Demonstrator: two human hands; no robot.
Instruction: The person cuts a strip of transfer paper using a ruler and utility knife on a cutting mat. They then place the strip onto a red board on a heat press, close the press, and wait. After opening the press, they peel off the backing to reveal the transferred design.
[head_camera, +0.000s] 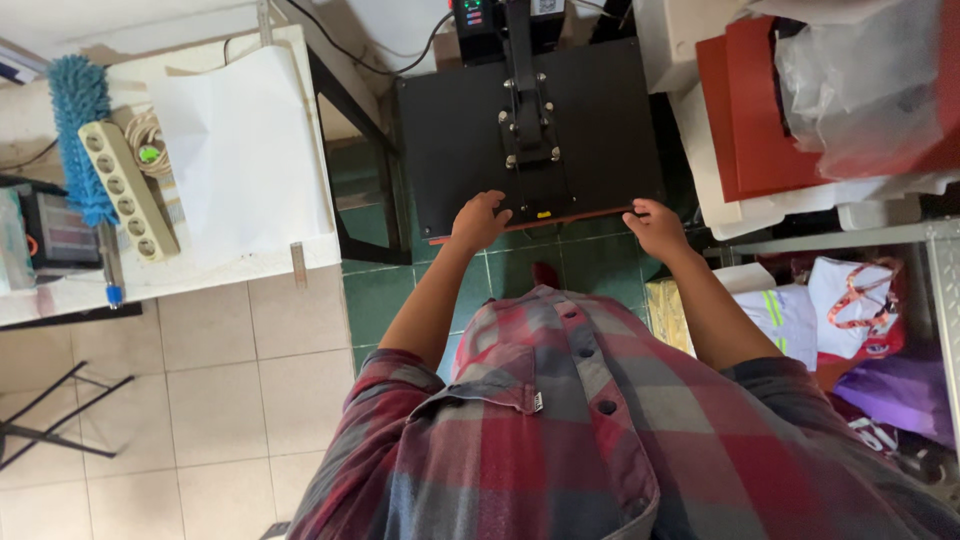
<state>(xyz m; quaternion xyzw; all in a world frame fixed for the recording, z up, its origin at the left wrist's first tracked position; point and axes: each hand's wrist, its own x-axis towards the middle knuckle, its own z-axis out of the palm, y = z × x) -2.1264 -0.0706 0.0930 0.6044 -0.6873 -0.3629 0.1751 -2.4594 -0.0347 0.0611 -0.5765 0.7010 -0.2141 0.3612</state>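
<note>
1. hands rest at the near edge of a black heat press (470, 140), which stands at the far side of the view with its upper plate down.
2. left hand (479, 220) sits at the near edge of the press, left of its centre, fingers curled over the edge; whether it grips the plate or something under it cannot be told.
3. right hand (655, 226) sits at the near right corner of the press, fingers bent and touching the edge; the grip itself is not clear.
4. a thin reddish strip (585, 217) shows along the near edge, between the two hands, under the black plate.
5. press arm (530, 100) runs down the middle of the plate from the far edge.
6. white table (250, 262) stands to the left of the press, apart from it, carrying a large white sheet (240, 150), a cream power strip (130, 190) and a blue duster (80, 120) near its left edge.
7. red flat pieces (750, 110) with clear plastic bags (860, 80) on top lie to the right of the press.
8. person wears a red and grey plaid shirt (620, 440), sleeves rolled.
</note>
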